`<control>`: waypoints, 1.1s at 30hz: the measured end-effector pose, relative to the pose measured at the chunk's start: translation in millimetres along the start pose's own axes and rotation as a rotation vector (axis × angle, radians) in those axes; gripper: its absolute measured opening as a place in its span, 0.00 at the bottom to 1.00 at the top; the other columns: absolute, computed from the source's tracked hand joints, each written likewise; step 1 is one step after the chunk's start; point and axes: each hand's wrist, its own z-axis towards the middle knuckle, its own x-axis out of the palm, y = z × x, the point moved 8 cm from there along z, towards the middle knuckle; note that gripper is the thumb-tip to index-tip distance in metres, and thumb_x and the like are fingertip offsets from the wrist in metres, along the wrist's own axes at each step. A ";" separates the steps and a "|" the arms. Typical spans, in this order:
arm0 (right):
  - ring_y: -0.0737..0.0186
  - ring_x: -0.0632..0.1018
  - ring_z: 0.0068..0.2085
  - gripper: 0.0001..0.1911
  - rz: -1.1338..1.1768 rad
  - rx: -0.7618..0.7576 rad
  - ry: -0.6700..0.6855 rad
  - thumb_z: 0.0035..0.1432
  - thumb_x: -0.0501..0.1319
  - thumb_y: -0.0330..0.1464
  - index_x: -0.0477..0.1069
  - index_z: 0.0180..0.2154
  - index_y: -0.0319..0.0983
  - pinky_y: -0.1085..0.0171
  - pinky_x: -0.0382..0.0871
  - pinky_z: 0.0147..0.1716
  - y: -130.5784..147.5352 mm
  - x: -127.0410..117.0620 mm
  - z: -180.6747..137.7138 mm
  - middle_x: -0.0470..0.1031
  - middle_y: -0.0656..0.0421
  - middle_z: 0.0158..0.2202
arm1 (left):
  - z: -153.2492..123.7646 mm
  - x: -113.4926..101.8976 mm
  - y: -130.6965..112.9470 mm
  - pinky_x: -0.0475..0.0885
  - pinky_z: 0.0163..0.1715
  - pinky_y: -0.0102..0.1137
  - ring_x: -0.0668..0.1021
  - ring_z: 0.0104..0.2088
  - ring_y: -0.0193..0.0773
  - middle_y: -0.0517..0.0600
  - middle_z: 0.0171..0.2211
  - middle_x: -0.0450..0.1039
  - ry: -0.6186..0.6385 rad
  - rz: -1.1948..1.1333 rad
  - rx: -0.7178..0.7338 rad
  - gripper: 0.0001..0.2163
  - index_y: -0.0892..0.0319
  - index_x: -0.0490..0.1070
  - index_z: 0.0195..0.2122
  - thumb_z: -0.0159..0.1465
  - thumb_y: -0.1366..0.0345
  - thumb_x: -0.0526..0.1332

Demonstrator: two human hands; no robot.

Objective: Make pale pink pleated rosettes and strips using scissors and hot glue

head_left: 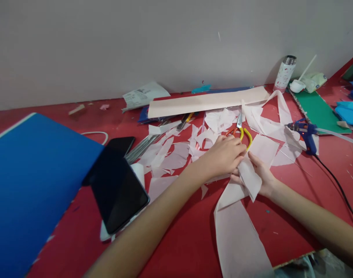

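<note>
My left hand [227, 154] is closed, its fingertips pinching a folded part of a long white paper strip [241, 227]. Facing it from the right, my right hand [263, 175] grips the same strip, with a loose flap hanging over its fingers. From my hands the strip runs down across the red table toward the front edge. Just beyond my left hand lie scissors [246, 136] with yellow handles and a metal blade; the hand hides part of them. Cut white paper scraps [176, 156] are spread to the left and behind my hands.
A blue glue gun [306, 135] with a black cord lies right, by a green board [321, 112]. A patterned bottle [285, 73] stands behind. On the left are a dark tablet [120, 193] and a big blue board [40, 185]. A long pale strip [208, 101] lies near the wall.
</note>
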 end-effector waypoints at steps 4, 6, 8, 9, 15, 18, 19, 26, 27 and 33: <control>0.62 0.79 0.33 0.21 -0.026 0.007 0.010 0.65 0.45 0.42 0.69 0.34 0.36 0.58 0.73 0.41 -0.7 0.3 0.6 0.78 0.55 0.29 | 8.3 0.5 -1.8 0.61 0.39 0.35 0.69 0.36 0.40 0.51 0.33 0.70 0.102 0.083 0.050 0.09 0.61 0.70 0.30 0.62 0.69 0.51; 0.63 0.79 0.31 0.23 -0.021 0.010 -0.010 0.66 0.43 0.42 0.70 0.33 0.35 0.60 0.74 0.39 -1.0 -0.5 0.9 0.78 0.55 0.28 | 11.3 1.1 -4.0 0.61 0.38 0.34 0.69 0.35 0.39 0.51 0.33 0.70 0.136 0.103 0.077 0.09 0.61 0.70 0.29 0.63 0.69 0.52; 0.63 0.79 0.30 0.24 -0.019 0.012 -0.029 0.67 0.42 0.41 0.70 0.33 0.35 0.61 0.74 0.37 -1.0 -0.9 0.8 0.77 0.55 0.27 | 13.3 1.8 -6.6 0.61 0.37 0.34 0.69 0.35 0.39 0.51 0.32 0.70 0.158 0.108 0.106 0.09 0.61 0.70 0.29 0.63 0.68 0.52; 0.63 0.79 0.30 0.25 -0.020 0.013 -0.037 0.67 0.41 0.41 0.70 0.33 0.35 0.61 0.74 0.36 -0.8 -0.8 0.6 0.77 0.55 0.27 | 14.0 1.9 -7.7 0.60 0.36 0.33 0.69 0.34 0.39 0.51 0.32 0.70 0.165 0.109 0.119 0.09 0.61 0.70 0.29 0.63 0.69 0.52; 0.63 0.79 0.30 0.25 -0.030 0.024 -0.037 0.67 0.41 0.41 0.69 0.31 0.35 0.62 0.74 0.35 -0.2 2.0 -0.2 0.77 0.55 0.28 | 16.4 0.9 -10.7 0.58 0.30 0.31 0.69 0.31 0.37 0.49 0.28 0.69 0.182 0.102 0.155 0.08 0.60 0.69 0.28 0.61 0.70 0.53; 0.64 0.79 0.29 0.26 -0.044 0.020 -0.051 0.67 0.40 0.43 0.69 0.31 0.35 0.64 0.74 0.33 -0.8 -1.2 1.9 0.77 0.55 0.28 | 16.7 1.4 -9.7 0.58 0.29 0.31 0.69 0.31 0.36 0.49 0.28 0.69 0.188 0.078 0.139 0.08 0.60 0.69 0.28 0.61 0.70 0.52; 0.64 0.79 0.30 0.26 -0.047 0.015 -0.056 0.67 0.40 0.44 0.69 0.32 0.36 0.65 0.74 0.32 -0.9 -2.7 2.8 0.77 0.55 0.28 | 16.5 1.5 -9.4 0.58 0.29 0.31 0.69 0.31 0.36 0.48 0.28 0.69 0.189 0.065 0.131 0.08 0.60 0.69 0.28 0.61 0.70 0.52; 0.63 0.80 0.34 0.26 -0.068 -0.010 -0.073 0.64 0.44 0.49 0.69 0.38 0.36 0.64 0.75 0.33 -1.0 -9.6 6.4 0.78 0.53 0.32 | 12.6 0.8 -9.4 0.60 0.30 0.29 0.70 0.31 0.36 0.49 0.28 0.70 0.196 -0.031 0.104 0.07 0.61 0.69 0.28 0.60 0.70 0.52; 0.63 0.80 0.34 0.26 -0.067 -0.012 -0.077 0.64 0.44 0.49 0.69 0.38 0.36 0.64 0.75 0.33 -1.0 -9.9 6.4 0.78 0.53 0.32 | 12.7 1.1 -9.6 0.61 0.30 0.29 0.71 0.31 0.36 0.49 0.28 0.70 0.193 -0.032 0.110 0.07 0.61 0.68 0.28 0.60 0.71 0.52; 0.63 0.80 0.34 0.26 -0.081 -0.026 -0.095 0.64 0.43 0.48 0.70 0.38 0.36 0.65 0.75 0.32 -0.1 -10.3 6.2 0.79 0.53 0.32 | 15.5 4.9 -9.1 0.60 0.29 0.30 0.71 0.31 0.37 0.49 0.28 0.70 0.165 0.010 0.134 0.07 0.60 0.68 0.27 0.59 0.71 0.52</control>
